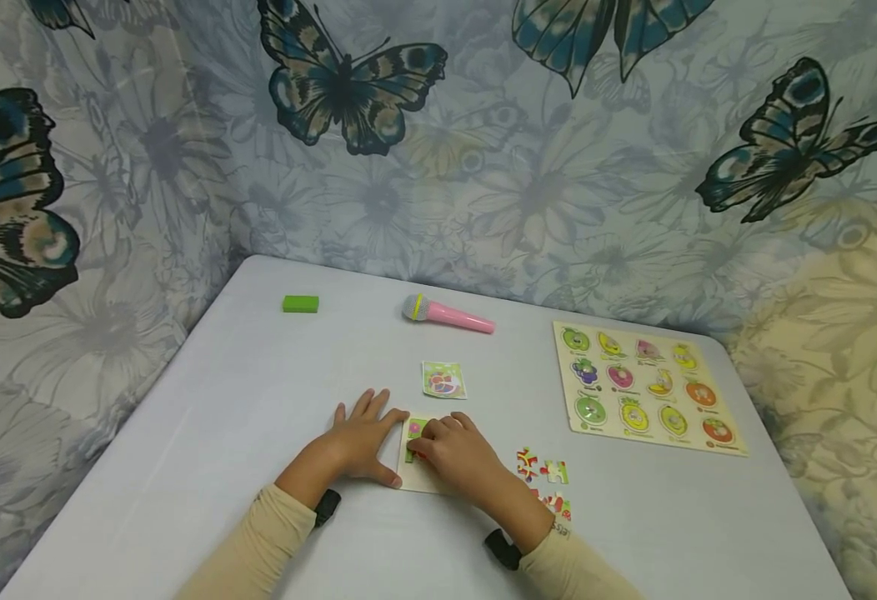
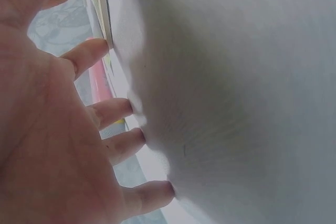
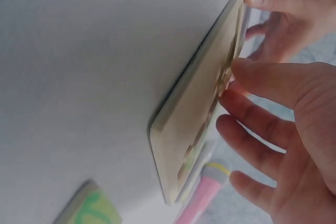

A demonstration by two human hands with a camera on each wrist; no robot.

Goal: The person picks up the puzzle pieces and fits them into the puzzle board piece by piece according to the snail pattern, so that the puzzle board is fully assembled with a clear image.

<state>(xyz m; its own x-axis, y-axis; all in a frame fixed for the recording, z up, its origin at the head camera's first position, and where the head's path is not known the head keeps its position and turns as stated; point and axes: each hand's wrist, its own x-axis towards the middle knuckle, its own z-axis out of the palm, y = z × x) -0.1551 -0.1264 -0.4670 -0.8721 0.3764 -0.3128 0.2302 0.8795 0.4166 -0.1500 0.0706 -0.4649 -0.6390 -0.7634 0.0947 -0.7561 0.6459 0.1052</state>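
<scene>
A small wooden puzzle board (image 1: pixel 419 478) lies flat near the table's front middle, a few colourful pieces set in its upper left part. My left hand (image 1: pixel 354 446) is spread beside it, thumb at the lower left corner and index finger at the upper left one. Its other fingertips rest on the table in the left wrist view. Over the board, my right hand (image 1: pixel 455 454) pinches a puzzle piece (image 3: pixel 224 81) between thumb and index finger, low against the surface. Fingers mostly cover that piece. Loose puzzle pieces (image 1: pixel 556 472) lie to the right, some partly behind the right forearm.
A square picture card (image 1: pixel 443 380) lies just beyond the board. Farther back are a pink toy microphone (image 1: pixel 457 317) and a green block (image 1: pixel 300 304). A large fruit board (image 1: pixel 611 425) lies at the right. Butterfly-patterned walls (image 1: pixel 476 208) border the white table (image 1: pixel 221 400).
</scene>
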